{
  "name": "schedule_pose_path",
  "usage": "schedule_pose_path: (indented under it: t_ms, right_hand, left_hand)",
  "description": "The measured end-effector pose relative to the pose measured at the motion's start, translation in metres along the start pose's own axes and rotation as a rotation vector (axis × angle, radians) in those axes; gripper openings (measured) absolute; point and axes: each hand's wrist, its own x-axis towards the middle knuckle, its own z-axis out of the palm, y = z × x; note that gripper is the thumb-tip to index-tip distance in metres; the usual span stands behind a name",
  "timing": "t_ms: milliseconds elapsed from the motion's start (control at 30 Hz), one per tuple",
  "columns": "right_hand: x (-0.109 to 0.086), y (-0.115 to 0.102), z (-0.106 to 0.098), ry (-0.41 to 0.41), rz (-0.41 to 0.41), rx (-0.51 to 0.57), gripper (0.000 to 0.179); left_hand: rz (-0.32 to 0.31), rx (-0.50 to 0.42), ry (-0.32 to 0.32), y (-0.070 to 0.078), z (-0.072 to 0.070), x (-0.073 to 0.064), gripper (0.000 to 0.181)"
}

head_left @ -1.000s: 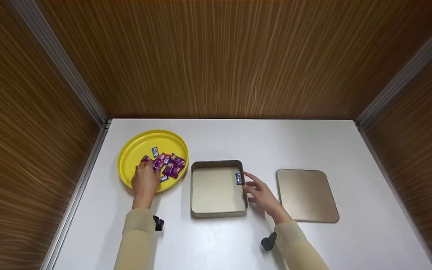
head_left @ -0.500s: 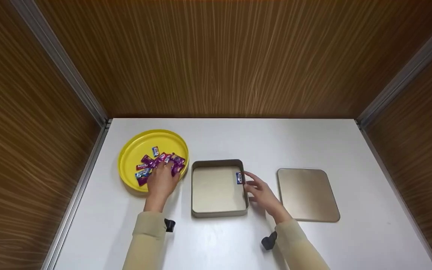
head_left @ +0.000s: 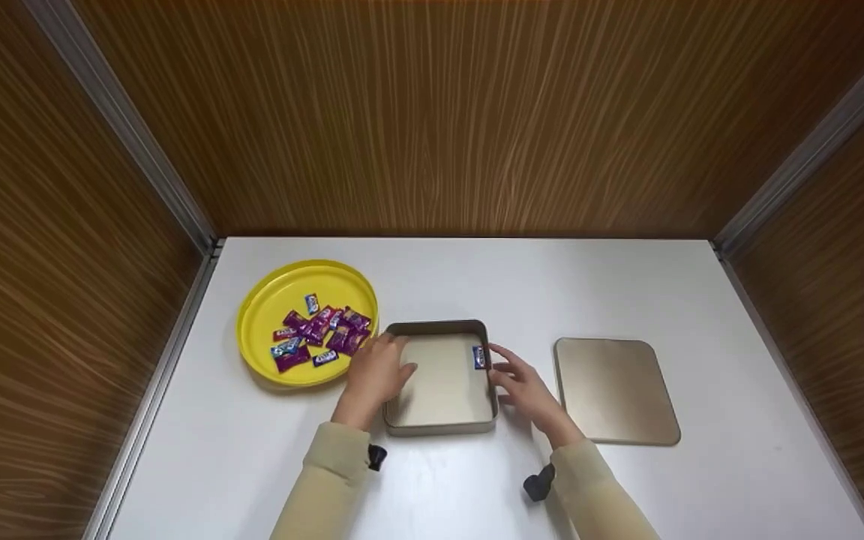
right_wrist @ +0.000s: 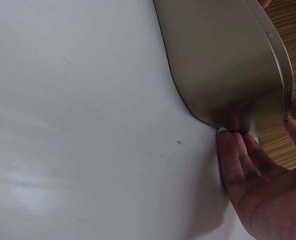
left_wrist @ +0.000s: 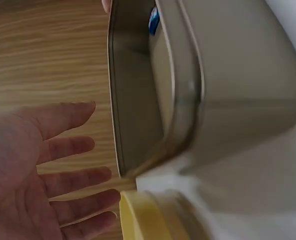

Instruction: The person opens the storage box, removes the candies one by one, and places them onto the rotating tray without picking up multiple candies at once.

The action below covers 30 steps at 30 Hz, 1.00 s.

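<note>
My left hand (head_left: 376,375) is over the left side of an open square tin (head_left: 439,430). In the left wrist view its fingers (left_wrist: 77,180) are spread and nearly straight, with nothing in the palm. My right hand (head_left: 526,390) rests against the tin's right wall, and the right wrist view shows the fingertips (right_wrist: 230,142) touching the outside near its base and rim. Inside the tin, along the right wall, lies a small blue wrapped candy (head_left: 479,358). To the left, a round yellow tray (head_left: 263,300) bears several purple, red and blue wrapped candies (head_left: 316,328).
A flat square lid (head_left: 616,390) lies on the white table (head_left: 732,420) to the right, beside my right forearm. Wood-grain panels (head_left: 432,120) stand behind the table and along both sides. The yellow tray sits close to the tin's left edge.
My left hand has moved right, off the candies in the yellow tray and over the tin's left wall. My right hand, the tin and its blue candy have stayed in place.
</note>
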Motion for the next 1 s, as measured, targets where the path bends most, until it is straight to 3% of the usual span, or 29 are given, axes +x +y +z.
schedule_pose_path:
  t_ms: [267,600,867,1000]
  right_hand:
    - [-0.001,-0.001,0.000,-0.002,-0.006,0.006,0.055]
    - [-0.002,-0.003,0.001,-0.021,-0.015,0.018,0.057]
    - [-0.002,0.002,0.000,-0.009,0.001,-0.001,0.056]
    - [-0.002,0.002,0.000,-0.019,-0.020,0.008,0.056]
  left_hand:
    - [0.112,0.026,-0.002,0.028,0.026,0.003,0.038]
    - [0.232,0.133,-0.088,0.065,0.052,0.012,0.030]
    - [0.271,0.169,-0.127,0.076,0.064,0.021,0.025]
    - [0.310,0.187,-0.177,0.078,0.067,0.026,0.029]
